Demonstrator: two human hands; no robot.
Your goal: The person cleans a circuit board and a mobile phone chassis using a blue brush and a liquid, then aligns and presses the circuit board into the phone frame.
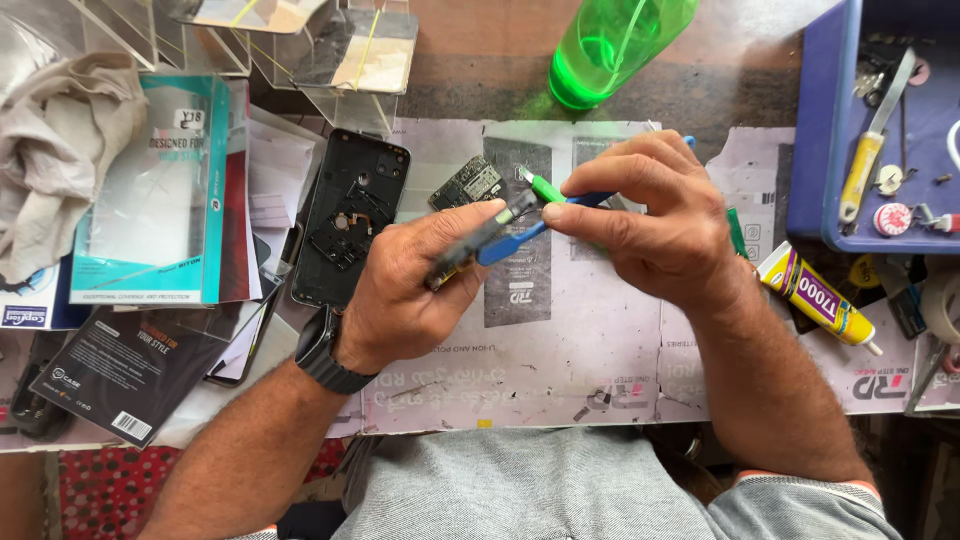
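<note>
Left hand point(415, 285), black watch on wrist, fingers closed round dark narrow phone part point(480, 240), held above tabletop point(600, 350). Right hand point(645, 215) pinching blue tool point(515, 243) between thumb and forefinger, tip touching the part. Open phone back point(350, 215) left of hands, glue tube point(815, 295) far right.

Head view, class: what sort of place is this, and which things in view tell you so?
Probably a phone repair bench. An opened phone back shell and a small circuit board lie on the work mat, with a glue tube and a blue tray of tools.
</note>
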